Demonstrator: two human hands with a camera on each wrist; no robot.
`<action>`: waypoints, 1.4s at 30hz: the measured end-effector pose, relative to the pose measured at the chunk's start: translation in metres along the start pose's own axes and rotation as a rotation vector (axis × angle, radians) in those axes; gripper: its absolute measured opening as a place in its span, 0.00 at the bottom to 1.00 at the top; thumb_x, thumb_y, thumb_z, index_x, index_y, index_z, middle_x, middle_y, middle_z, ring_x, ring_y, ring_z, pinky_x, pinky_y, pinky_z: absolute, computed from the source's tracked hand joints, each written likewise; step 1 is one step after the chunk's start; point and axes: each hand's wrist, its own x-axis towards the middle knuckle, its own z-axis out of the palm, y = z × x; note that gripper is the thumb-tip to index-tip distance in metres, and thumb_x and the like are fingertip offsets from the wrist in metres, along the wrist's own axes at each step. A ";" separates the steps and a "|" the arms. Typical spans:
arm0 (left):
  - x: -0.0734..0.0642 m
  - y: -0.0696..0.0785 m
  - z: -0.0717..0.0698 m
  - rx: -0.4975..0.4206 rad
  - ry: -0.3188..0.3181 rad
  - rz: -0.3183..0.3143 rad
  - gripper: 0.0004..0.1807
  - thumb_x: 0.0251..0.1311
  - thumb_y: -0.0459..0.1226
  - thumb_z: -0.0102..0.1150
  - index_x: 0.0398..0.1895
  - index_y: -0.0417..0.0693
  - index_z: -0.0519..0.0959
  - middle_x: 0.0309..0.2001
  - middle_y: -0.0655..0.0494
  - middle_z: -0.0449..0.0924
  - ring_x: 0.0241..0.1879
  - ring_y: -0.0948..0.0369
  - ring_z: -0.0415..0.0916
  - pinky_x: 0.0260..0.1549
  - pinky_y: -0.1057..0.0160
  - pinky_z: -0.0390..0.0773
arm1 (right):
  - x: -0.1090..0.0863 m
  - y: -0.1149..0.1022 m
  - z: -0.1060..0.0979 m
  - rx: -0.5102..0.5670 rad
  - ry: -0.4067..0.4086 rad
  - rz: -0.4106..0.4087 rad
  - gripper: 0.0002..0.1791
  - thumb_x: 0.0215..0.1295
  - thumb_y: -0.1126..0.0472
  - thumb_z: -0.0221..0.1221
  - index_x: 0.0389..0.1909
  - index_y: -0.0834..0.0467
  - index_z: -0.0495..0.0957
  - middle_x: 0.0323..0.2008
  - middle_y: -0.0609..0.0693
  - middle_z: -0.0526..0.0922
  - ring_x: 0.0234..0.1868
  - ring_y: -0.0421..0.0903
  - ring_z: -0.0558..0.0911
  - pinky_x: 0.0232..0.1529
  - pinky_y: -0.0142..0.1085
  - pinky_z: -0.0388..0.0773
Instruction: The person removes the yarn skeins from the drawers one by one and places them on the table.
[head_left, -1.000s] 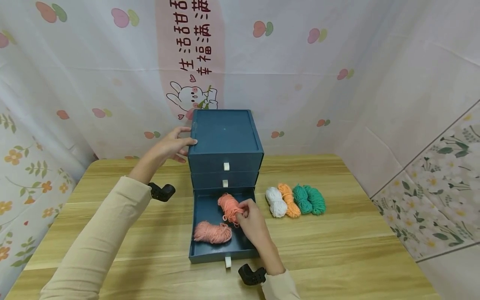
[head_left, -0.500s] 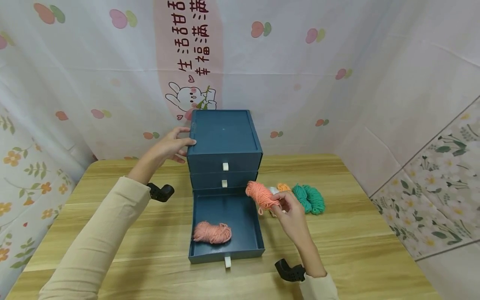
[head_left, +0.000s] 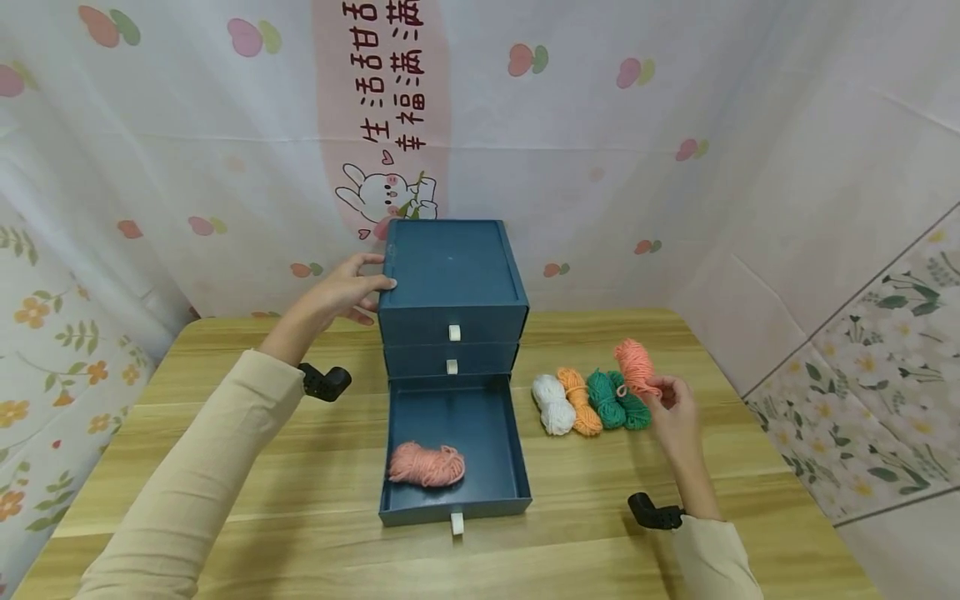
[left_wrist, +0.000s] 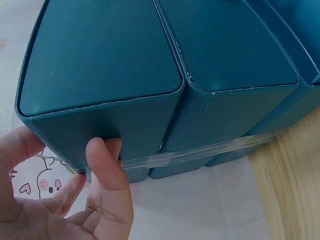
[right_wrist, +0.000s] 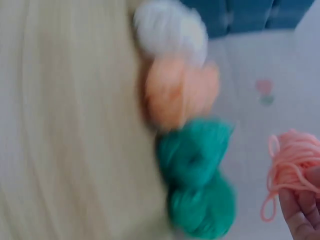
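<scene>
My right hand (head_left: 677, 417) pinches a coral-pink yarn skein (head_left: 635, 367) by its near end, over the right part of the table. In the head view the skein overlaps the green yarn (head_left: 604, 398); the right wrist view has the held skein (right_wrist: 295, 162) at its right edge. A blue drawer cabinet (head_left: 453, 262) stands at the table's back. Against its left side rests my left hand (head_left: 347, 287), thumb at the top edge and fingers on the side wall (left_wrist: 120, 135). The bottom drawer (head_left: 491, 507) is pulled out, with a paler pink skein (head_left: 426, 465) lying in it.
A white skein (head_left: 553, 405) and an orange skein (head_left: 579, 402) lie beside the green yarn, right of the drawer. The two upper drawers, with white pull tabs (head_left: 454, 332), are closed. A printed curtain (head_left: 592, 167) hangs behind the wooden table (head_left: 300, 500).
My right hand has lifted the coral-pink skein out of the bottom drawer and carried it right, past the white and orange skeins. My left hand has stayed on the cabinet.
</scene>
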 end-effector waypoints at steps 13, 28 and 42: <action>0.001 0.000 0.000 -0.004 -0.005 0.000 0.38 0.66 0.44 0.48 0.73 0.50 0.42 0.65 0.37 0.62 0.40 0.55 0.76 0.47 0.51 0.79 | 0.019 0.066 -0.020 -0.254 -0.027 0.111 0.08 0.61 0.73 0.51 0.40 0.70 0.74 0.40 0.65 0.71 0.38 0.51 0.70 0.31 0.25 0.63; 0.001 0.001 0.001 -0.006 -0.001 -0.012 0.38 0.66 0.45 0.48 0.74 0.52 0.42 0.65 0.37 0.61 0.42 0.54 0.76 0.43 0.54 0.80 | 0.015 0.059 -0.022 -0.371 -0.211 0.045 0.05 0.59 0.71 0.55 0.34 0.69 0.76 0.43 0.67 0.72 0.40 0.59 0.73 0.36 0.41 0.68; 0.001 0.001 0.001 -0.003 -0.002 -0.006 0.38 0.66 0.44 0.48 0.74 0.52 0.41 0.65 0.38 0.61 0.42 0.54 0.76 0.40 0.57 0.81 | 0.013 0.038 -0.036 -0.349 -0.233 0.093 0.14 0.54 0.76 0.46 0.42 0.73 0.72 0.52 0.72 0.65 0.47 0.65 0.65 0.41 0.54 0.69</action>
